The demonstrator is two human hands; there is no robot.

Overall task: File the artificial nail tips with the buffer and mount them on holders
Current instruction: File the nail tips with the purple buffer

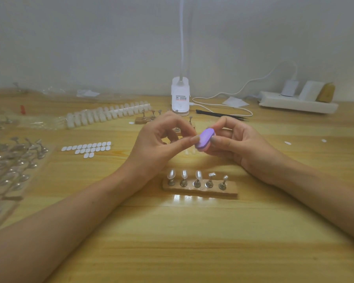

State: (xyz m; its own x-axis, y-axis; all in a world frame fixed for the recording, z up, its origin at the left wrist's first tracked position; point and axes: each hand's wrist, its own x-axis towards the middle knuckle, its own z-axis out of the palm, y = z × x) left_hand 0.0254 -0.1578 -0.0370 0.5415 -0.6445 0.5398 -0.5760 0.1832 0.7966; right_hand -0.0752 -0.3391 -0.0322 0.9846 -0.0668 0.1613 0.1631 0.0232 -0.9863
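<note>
The wooden table (172, 242) carries the whole job, and the holder block (199, 190) lies nearest the person, I judge so that finished pieces can go straight down onto it. Far to the left of the block lies a heap of spare holders (18, 156). Behind the block and to its left lies a long strip of nail tips (110, 114) as stock. Straight behind it stands a lamp base (180, 97), probably there to light the work. Both hands are raised just behind and above the block. The left hand (151, 144) has thumb and forefinger pinched together at the buffer's edge, I judge on a single nail tip, too clear and small to make out. The right hand (239, 141) grips the purple buffer (204, 139) between thumb and fingers, its face turned toward that pinch for filing. Left of the block lies a sheet of white adhesive pads (88, 149). On the block, three holders bear tips and two at its right end look bare, so mounting seems about half done
</note>
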